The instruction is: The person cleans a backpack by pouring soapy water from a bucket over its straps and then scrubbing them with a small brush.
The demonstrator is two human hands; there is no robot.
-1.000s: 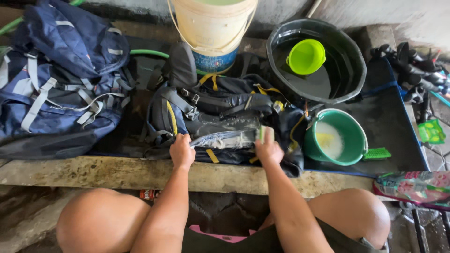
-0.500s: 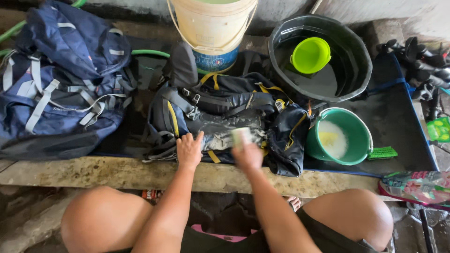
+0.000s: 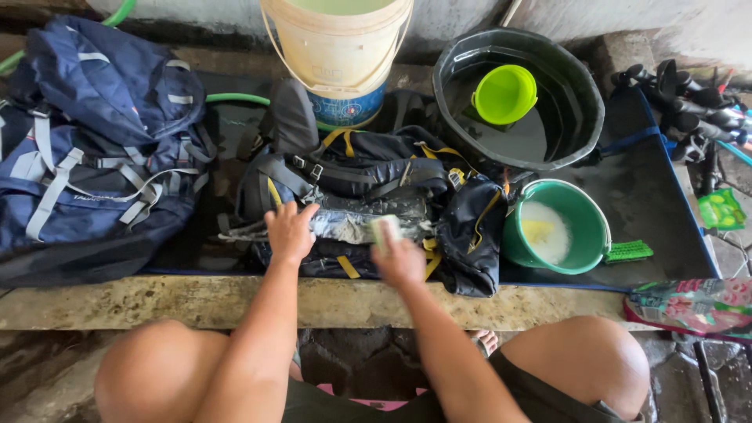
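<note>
The right hand (image 3: 401,262) is closed around a pale green scrub brush (image 3: 383,230), pressing it on the soapy front of the black-and-yellow backpack (image 3: 368,188) at centre frame. The left hand (image 3: 288,232) lies open, palm down, flat on the same pack just left of the brush. The pack lies on its side on a dark mat (image 3: 658,211), its long axis running left to right. Right of it a green bucket (image 3: 587,235) holds white suds. In the upper right, a black tub (image 3: 580,86) holds dark water with a lime bowl (image 3: 505,94) in it. A cream bucket (image 3: 337,47) stands at the top centre, and a navy backpack (image 3: 94,149) lies at the left.
</note>
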